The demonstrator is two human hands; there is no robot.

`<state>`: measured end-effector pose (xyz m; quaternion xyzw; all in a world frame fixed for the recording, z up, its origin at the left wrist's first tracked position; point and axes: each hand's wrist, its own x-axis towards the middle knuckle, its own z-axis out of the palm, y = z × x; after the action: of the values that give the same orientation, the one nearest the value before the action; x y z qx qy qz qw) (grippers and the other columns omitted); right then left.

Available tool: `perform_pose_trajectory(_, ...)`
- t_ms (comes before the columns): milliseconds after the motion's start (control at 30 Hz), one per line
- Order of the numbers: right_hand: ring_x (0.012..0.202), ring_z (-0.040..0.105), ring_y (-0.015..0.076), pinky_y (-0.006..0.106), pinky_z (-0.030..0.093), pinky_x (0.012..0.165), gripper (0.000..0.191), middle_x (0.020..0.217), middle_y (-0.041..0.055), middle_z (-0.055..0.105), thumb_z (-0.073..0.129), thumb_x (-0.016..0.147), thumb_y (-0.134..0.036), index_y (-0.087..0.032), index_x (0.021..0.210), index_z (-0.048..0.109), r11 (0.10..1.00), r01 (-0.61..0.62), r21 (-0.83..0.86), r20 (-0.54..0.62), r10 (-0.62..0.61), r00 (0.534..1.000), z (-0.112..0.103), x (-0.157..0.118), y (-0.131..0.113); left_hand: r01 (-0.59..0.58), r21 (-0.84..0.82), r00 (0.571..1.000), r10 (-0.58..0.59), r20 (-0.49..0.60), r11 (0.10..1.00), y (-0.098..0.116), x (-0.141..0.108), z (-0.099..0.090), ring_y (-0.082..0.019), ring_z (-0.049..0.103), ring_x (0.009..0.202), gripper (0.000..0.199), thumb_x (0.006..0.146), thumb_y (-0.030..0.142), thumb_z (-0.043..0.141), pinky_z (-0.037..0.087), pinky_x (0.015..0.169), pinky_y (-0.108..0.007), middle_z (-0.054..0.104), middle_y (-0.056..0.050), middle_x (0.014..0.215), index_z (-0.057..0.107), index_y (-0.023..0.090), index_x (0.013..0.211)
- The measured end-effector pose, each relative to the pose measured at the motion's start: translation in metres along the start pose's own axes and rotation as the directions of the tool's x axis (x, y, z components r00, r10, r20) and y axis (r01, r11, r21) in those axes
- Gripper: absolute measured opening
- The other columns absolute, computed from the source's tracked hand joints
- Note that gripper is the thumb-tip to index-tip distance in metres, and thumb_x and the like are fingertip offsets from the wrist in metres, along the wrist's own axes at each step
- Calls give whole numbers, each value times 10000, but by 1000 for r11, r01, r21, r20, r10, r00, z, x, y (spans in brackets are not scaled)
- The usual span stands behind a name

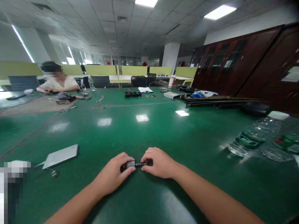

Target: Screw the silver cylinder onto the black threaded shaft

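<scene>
Forearms (pixel 80 197) converge, fingers (pixel 128 172) of left hand (pixel 111 174) and right hand (pixel 162 163) pinching a metal part (pixel 131 164) between them.

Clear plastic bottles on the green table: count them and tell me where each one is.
3: first bottle at right; second bottle beside it, at the picture's edge; blurred third bottle far left, near the person. More may be hidden.
</scene>
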<state>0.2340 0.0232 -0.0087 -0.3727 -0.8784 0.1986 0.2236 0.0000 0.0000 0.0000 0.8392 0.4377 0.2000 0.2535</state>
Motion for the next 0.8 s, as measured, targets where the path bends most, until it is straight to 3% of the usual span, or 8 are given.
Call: perform_pose_trajectory(800, 734, 573, 140, 258, 412, 695, 88, 738, -1, 668, 743, 746, -245, -193, 816, 731, 999, -37, -4, 20, 37, 999, -10, -5, 9, -2, 7, 1000, 2, -16, 1000, 1, 3, 0, -191, 617, 873, 200, 931, 288, 584, 474, 800, -305, 654, -32, 971, 680, 230, 1097)
